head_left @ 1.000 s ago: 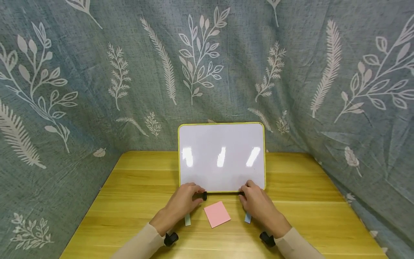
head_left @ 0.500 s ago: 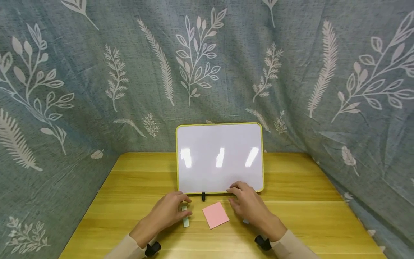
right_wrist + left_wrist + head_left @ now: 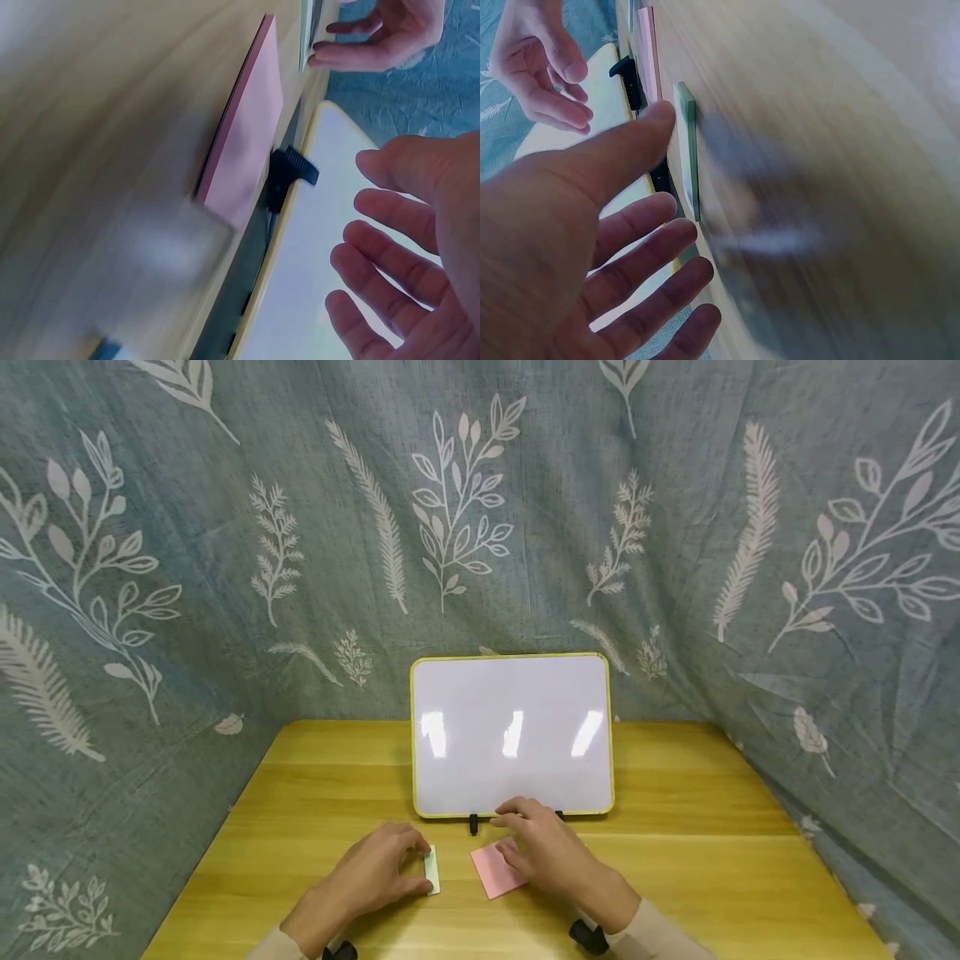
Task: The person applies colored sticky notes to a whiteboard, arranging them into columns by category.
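Note:
A small green sticky-note pad (image 3: 431, 870) lies on the table at the fingertips of my left hand (image 3: 377, 872). The left wrist view shows this pad (image 3: 686, 150) near the thumb tip, with the fingers loosely spread; whether they touch it I cannot tell. Just right of it lies a square pink sticky-note pad (image 3: 492, 870), partly covered by my right hand (image 3: 546, 847). That hand hovers over it with relaxed fingers and nothing between them. Seen from the right wrist, the pink pad (image 3: 247, 135) sits flat, apart from the fingers.
Behind the hands, a yellow-framed whiteboard (image 3: 480, 768) leans upright on small black feet (image 3: 473, 824). A blue piece's corner (image 3: 106, 349) shows low in the right wrist view. A leaf-patterned curtain (image 3: 337, 543) surrounds the wooden table (image 3: 315, 802).
Both hands have drawn back from the whiteboard's lower edge. The left has moved left and down to the green pad, the right leftward over the pink pad.

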Motion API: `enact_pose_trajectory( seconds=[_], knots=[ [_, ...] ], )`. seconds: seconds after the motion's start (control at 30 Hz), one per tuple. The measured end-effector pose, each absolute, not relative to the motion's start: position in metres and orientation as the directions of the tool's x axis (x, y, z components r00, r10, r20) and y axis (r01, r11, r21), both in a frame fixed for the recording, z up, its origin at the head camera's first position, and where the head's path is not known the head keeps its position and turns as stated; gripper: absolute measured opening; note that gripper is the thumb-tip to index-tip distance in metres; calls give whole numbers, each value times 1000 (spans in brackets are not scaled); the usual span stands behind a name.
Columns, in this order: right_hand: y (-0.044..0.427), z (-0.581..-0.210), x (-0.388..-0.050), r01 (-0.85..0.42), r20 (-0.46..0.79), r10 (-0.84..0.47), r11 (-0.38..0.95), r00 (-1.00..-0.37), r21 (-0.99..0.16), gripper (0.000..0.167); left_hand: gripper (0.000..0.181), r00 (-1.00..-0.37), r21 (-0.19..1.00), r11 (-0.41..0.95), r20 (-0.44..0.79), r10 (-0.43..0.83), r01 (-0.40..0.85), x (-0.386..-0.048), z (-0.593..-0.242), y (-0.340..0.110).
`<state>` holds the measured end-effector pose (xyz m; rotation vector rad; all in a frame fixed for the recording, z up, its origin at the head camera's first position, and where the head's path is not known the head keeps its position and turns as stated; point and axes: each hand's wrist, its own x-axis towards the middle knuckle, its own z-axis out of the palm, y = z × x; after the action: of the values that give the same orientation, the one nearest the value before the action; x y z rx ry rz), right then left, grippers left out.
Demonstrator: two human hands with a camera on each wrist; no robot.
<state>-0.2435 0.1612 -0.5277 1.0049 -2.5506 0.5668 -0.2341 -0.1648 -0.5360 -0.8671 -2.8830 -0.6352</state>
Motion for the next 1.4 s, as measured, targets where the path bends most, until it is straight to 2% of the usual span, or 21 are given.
enact_pose_trajectory(
  seconds=[0.27,0.6,1.13,1.4],
  knots=[
    [146,-532,-240,-721,379,-619,642,-688,-261,29,37,-823,339,753,163,544,565,-233,-540,-164],
    [127,-530,-242,-766,327,-693,586,-642,-264,30,35,-818,305,760,198,539,574,-234,-541,-161],
    [107,-545,-253,-818,201,-799,516,-566,-252,35,34,-825,346,750,184,535,564,-240,-540,-164],
    [100,-548,-254,-813,157,-808,521,-568,-260,34,35,-832,359,753,174,527,552,-239,-538,-164]
  ],
)
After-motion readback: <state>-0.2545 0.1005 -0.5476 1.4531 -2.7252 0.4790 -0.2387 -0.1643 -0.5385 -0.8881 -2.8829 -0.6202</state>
